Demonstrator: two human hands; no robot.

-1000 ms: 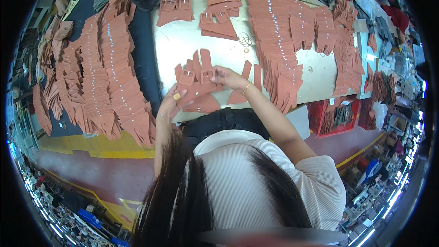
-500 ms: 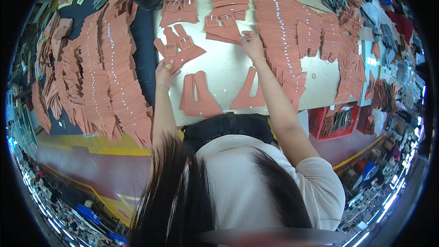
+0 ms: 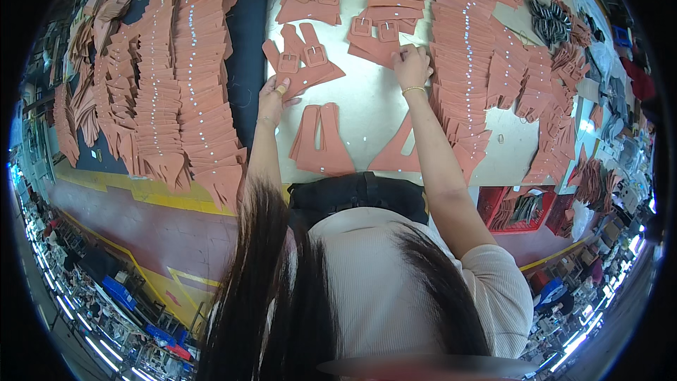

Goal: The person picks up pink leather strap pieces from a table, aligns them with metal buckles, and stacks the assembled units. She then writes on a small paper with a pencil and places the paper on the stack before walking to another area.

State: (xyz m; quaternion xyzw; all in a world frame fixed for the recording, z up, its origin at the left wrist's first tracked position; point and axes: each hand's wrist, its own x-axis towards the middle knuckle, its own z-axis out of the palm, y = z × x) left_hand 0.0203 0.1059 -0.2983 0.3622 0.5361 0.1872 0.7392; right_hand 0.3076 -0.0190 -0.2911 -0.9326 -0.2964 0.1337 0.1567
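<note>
My left hand (image 3: 272,101) grips the lower left corner of a terracotta shoe-upper piece (image 3: 314,75), thumb on top. That piece has two straps with square covered buckles, plus a third strap end at its left. Farther right, my right hand (image 3: 413,68) has its fingers bent at the right edge of another buckled upper piece (image 3: 374,50); its fingertips are partly hidden. Nearest my body lie forked upper pieces without buckles, a small stack (image 3: 323,149) at left and another piece (image 3: 397,154) partly under my right forearm.
Buckled pieces (image 3: 310,8) and a layered stack (image 3: 395,4) lie farther back on the pale table (image 3: 360,109). Long overlapping rows of terracotta pieces flank both sides, at left (image 3: 201,92) and right (image 3: 458,63). A red crate (image 3: 518,224) stands below the table's right side.
The view has shifted, so the table contents appear farther right and higher. My left hand keeps its grip on the upper piece; my right fingers are more bent at the other piece's edge.
</note>
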